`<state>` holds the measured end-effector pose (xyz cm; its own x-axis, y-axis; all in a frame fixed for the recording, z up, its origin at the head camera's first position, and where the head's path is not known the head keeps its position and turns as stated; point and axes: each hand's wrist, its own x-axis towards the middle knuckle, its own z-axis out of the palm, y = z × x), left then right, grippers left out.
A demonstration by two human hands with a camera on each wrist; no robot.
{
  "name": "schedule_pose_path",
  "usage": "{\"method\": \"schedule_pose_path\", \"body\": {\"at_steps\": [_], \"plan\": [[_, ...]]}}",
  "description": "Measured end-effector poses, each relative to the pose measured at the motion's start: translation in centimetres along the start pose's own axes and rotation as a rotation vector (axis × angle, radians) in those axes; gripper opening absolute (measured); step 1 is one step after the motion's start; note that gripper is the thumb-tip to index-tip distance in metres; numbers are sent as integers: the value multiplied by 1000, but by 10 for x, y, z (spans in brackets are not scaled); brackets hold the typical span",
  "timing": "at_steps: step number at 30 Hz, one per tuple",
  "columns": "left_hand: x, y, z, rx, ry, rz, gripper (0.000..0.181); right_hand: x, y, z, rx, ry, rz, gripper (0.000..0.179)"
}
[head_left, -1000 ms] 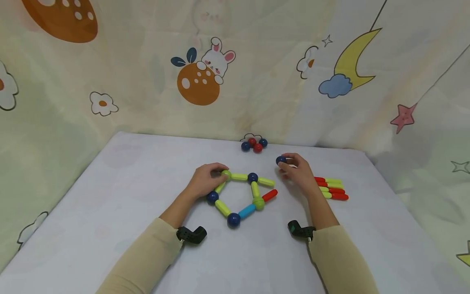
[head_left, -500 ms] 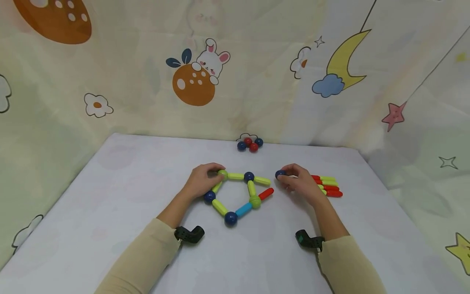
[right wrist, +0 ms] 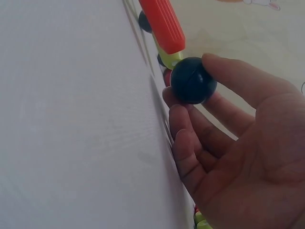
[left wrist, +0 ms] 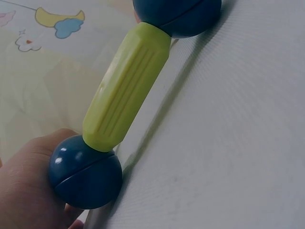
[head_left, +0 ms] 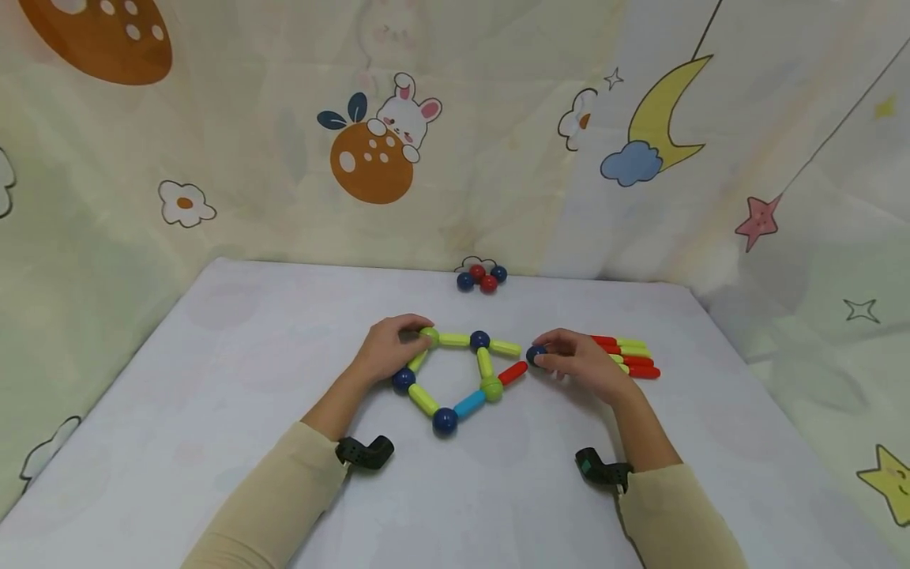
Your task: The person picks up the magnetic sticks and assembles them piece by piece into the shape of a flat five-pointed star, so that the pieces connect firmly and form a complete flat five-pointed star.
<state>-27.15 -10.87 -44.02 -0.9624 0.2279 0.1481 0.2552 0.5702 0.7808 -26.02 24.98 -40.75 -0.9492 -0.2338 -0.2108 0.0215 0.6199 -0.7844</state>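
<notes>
The left hand [head_left: 387, 348] pinches a smooth green ball [head_left: 430, 337] at the far left corner of a ring [head_left: 424, 401] of ridged rods and glossy balls. A red rod [head_left: 513, 373] juts right from it. Just beside its tip, a round blue ball [head_left: 535, 356], nearer than a second ago, sits between the right hand's [head_left: 579, 365] bent fingers and thumb. Slim two-tone rods [head_left: 633, 362] lie farther right.

On the table [head_left: 498, 498], just below centre in the head view, ring [head_left: 470, 405]; at its upper left, left hand [head_left: 389, 346]; just right, ball [head_left: 535, 356] in right hand [head_left: 581, 365]; farther right, sticks [head_left: 637, 362]; behind the ring, spare balls [head_left: 488, 284].
</notes>
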Motion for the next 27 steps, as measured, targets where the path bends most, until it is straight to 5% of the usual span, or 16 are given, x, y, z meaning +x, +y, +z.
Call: {"method": "schedule_pose_path", "body": {"at_steps": [27], "plan": [[0,0,-1,-7,-6,-13,35,1,-6,6,-100,-29,-39,44]]}}
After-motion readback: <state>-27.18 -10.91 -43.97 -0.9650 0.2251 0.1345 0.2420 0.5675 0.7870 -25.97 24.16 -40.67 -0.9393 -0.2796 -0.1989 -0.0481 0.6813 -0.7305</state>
